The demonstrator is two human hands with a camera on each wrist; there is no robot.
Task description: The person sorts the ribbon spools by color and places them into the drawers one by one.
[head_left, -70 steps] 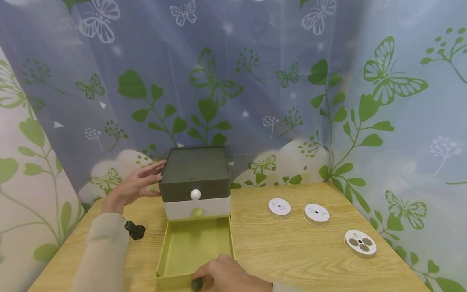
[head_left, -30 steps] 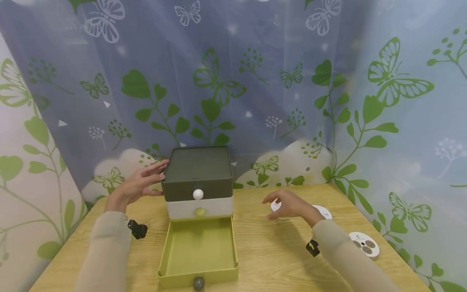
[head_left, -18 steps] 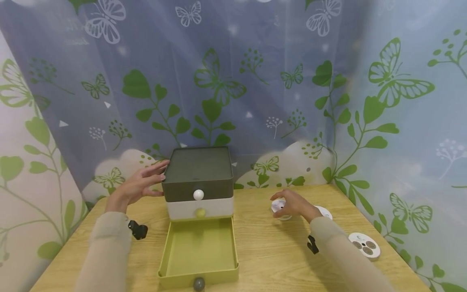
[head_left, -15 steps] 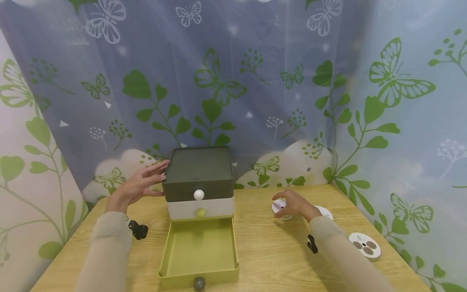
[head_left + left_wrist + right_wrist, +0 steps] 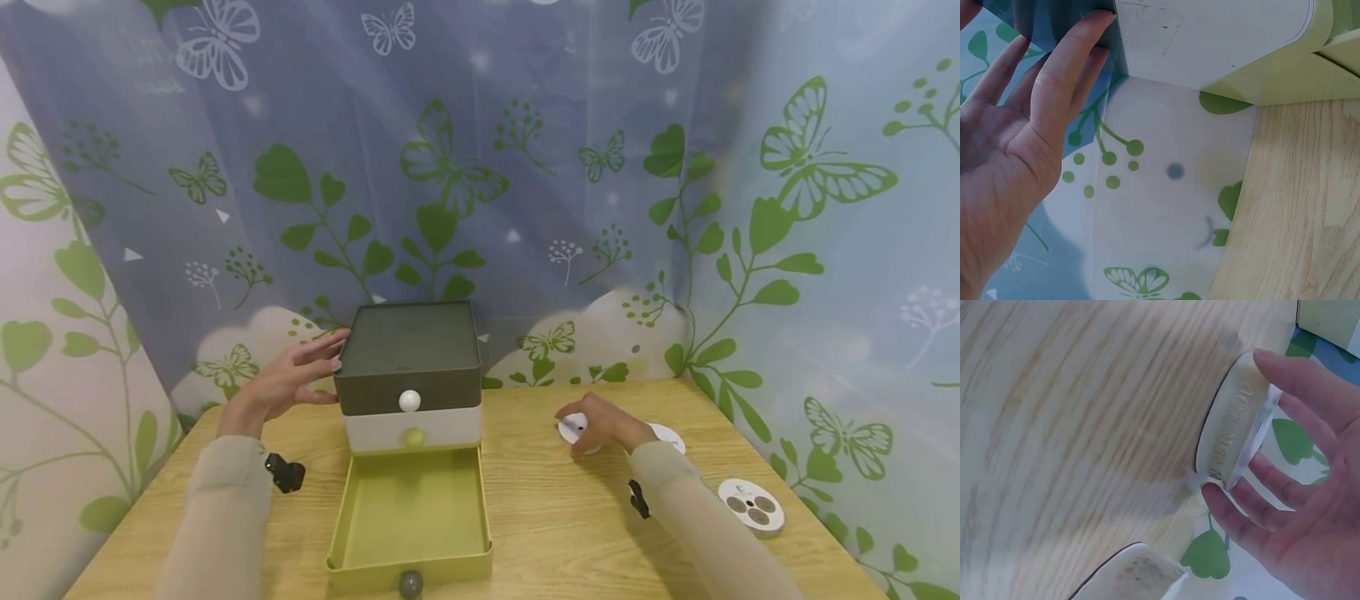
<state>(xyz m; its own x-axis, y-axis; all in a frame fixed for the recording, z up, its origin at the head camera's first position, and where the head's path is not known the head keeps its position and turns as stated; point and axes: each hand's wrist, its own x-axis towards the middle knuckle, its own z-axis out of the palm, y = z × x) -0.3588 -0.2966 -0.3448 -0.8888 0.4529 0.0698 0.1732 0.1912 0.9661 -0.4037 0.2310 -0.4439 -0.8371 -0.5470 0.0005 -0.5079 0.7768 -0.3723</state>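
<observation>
My left hand (image 5: 283, 382) rests straight fingers against the left side of a small stacked drawer box (image 5: 412, 337), dark green on top and white in the middle. Its yellow-green bottom drawer (image 5: 416, 508) is pulled out, with nothing inside. To the right, my right hand (image 5: 611, 423) holds a white ribbon spool (image 5: 572, 425) that lies at the back of the table. In the right wrist view, thumb and fingers span the spool (image 5: 1235, 422), whose pale ribbon bears raised lettering; it appears to touch the wood.
Two more spools lie on the wooden table (image 5: 540, 517): one white spool (image 5: 670, 437) partly behind my right wrist, and one spool with brown round openings (image 5: 752, 506) near the right edge. A patterned curtain (image 5: 525, 208) hangs behind.
My right hand has left the drawer's grey knob, crossed to the rearmost spool, and closed its fingers around it. The left hand stays against the box.
</observation>
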